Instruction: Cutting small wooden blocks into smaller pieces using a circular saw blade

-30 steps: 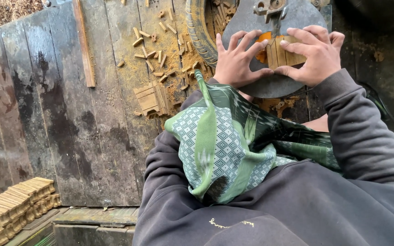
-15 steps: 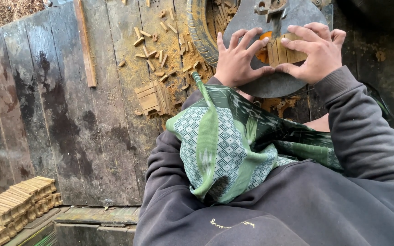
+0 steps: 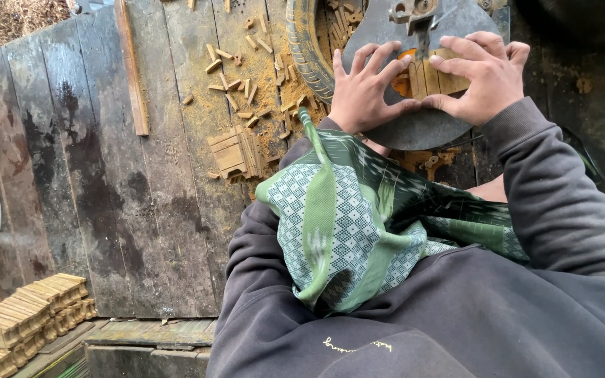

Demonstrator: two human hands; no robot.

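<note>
Head view: left hand (image 3: 363, 89) and right hand (image 3: 482, 75), fingers spread flat, grip nothing, pressing wooden strips (image 3: 437, 73) on round metal plate (image 3: 414, 105); cut wood pieces (image 3: 236, 52) lie left of plate.

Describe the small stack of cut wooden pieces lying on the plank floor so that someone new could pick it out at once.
Start from the dark weathered plank floor and find the grey metal plate at the top, where the left hand and right hand press a wooden block. Left of the plate and below the scattered offcuts lies the small stack of wooden pieces. Unlike the loose offcuts, its flat pieces lie bunched side by side.
</note>
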